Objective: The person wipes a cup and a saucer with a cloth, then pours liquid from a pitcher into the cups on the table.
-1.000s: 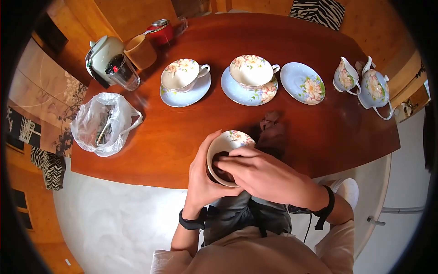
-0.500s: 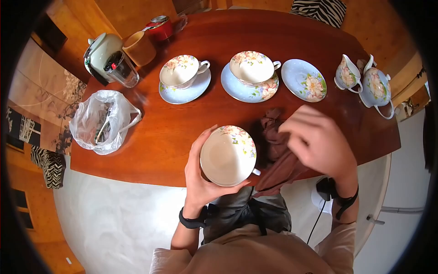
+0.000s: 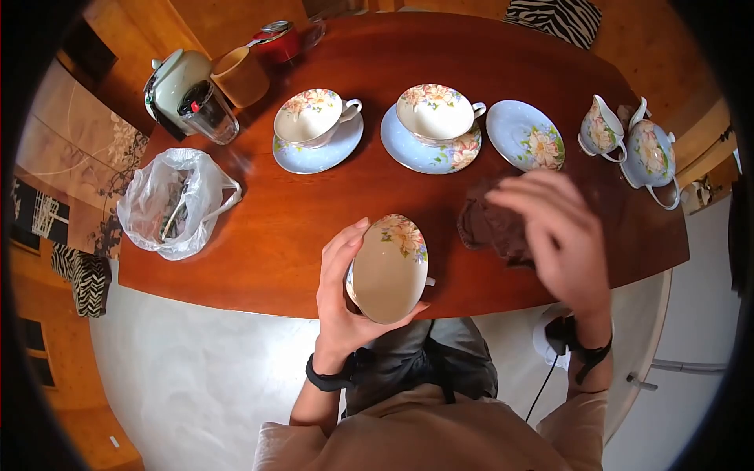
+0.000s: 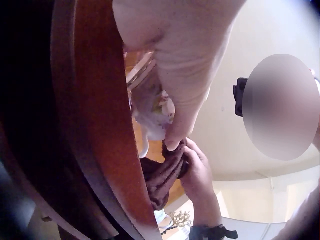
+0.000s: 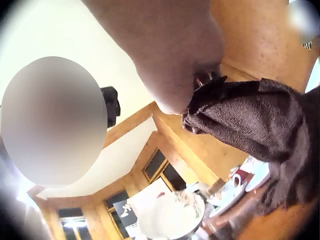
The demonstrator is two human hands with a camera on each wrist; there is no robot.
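Note:
My left hand (image 3: 334,302) holds a floral teacup (image 3: 389,271) at the table's front edge, thumb and fingers spread around its outside. The cup tilts, so its cream inside and flowered inner rim face me. In the right wrist view the teacup (image 5: 172,215) appears below the cloth. To the right of the cup, my right hand (image 3: 564,243) grips a brown cloth (image 3: 491,228), whose folds hang over the table. The right wrist view shows the cloth (image 5: 250,117) bunched at the fingers. A blue floral saucer (image 3: 525,137) lies just beyond this hand.
Two floral teacups (image 3: 309,118) stand on blue saucers (image 3: 318,161) across the table (image 3: 290,235). A creamer (image 3: 601,129) and a teapot (image 3: 652,153) are at right. At left are a plastic bag (image 3: 177,208), a glass (image 3: 216,122), a pale green pot (image 3: 184,74) and a wooden cup (image 3: 242,78).
My right hand has come out of the teacup with the brown cloth and moved right over the table. My left hand has kept hold of the cup, now tilted differently.

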